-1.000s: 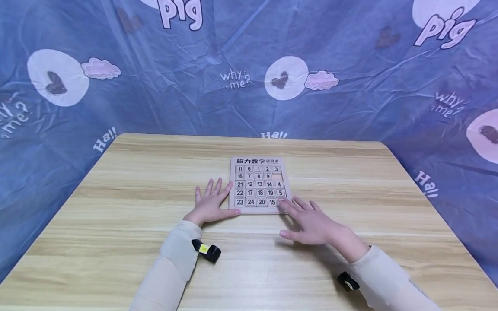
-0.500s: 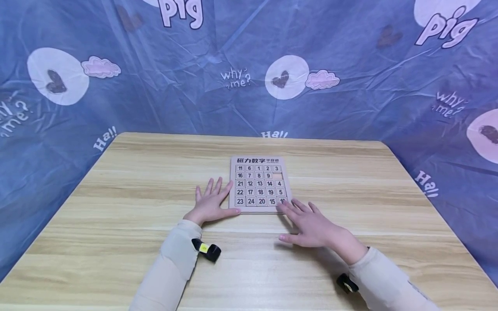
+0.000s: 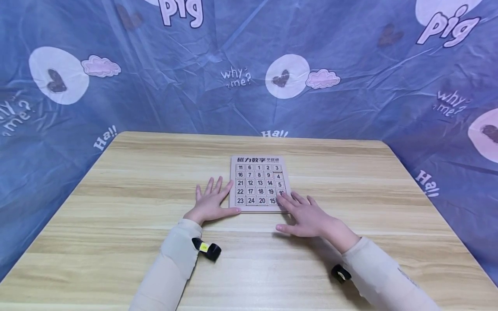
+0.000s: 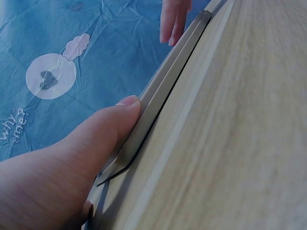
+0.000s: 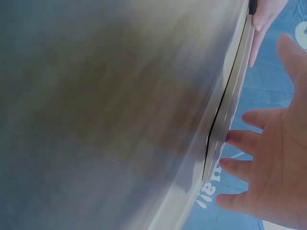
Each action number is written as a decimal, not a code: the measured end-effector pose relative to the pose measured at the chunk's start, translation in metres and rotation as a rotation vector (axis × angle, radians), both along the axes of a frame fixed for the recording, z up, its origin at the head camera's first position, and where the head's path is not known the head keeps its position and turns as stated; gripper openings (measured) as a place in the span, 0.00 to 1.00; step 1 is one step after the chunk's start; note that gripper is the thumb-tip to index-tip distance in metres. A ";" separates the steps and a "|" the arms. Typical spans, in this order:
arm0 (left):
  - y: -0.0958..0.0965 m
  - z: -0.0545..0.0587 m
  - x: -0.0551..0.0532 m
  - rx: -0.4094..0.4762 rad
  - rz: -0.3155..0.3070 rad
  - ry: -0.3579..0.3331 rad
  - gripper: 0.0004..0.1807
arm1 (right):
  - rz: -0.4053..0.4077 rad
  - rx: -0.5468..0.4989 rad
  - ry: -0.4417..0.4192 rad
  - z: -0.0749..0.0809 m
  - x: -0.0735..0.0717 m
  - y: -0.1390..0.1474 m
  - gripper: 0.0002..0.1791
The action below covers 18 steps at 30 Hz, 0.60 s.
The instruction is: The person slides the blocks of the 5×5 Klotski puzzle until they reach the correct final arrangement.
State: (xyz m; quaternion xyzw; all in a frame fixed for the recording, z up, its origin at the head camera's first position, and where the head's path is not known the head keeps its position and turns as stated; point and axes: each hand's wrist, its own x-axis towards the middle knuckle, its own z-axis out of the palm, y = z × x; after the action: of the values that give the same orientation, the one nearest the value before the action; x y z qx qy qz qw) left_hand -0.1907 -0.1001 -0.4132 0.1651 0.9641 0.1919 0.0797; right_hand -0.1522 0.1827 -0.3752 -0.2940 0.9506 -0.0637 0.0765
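I watch the board (image 3: pixel 257 209) lie flat on the tabletop (image 3: pixel 155 194), between the two hands. To its left, the left hand (image 3: pixel 211 205) has its grip spread, thumb touching the board's near left corner. To its right, the right hand (image 3: pixel 307 217) has a spread grip too, fingertips over the near right corner, beside tile 15 (image 3: pixel 272 200); I can't tell how firmly they press. Tile 4 (image 3: pixel 278 176) and tile 5 (image 3: pixel 279 184) sit farther up the right column.

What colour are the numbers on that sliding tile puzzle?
The numbers are black; they show best in the head view.
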 end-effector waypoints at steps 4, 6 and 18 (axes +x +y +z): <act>0.000 0.000 0.000 -0.004 -0.002 0.003 0.52 | -0.005 0.016 0.008 0.000 -0.004 -0.001 0.48; 0.000 0.000 0.000 -0.003 -0.002 0.004 0.52 | -0.007 0.022 0.006 0.000 -0.005 -0.001 0.48; 0.000 0.001 0.000 0.024 -0.002 0.002 0.52 | -0.046 -0.014 0.004 0.010 -0.030 -0.003 0.47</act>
State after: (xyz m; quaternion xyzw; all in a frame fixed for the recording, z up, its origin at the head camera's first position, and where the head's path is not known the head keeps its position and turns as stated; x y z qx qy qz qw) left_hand -0.1908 -0.1003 -0.4125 0.1671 0.9617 0.2033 0.0771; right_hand -0.1820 0.1799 -0.3648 -0.2726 0.9569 -0.0714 0.0709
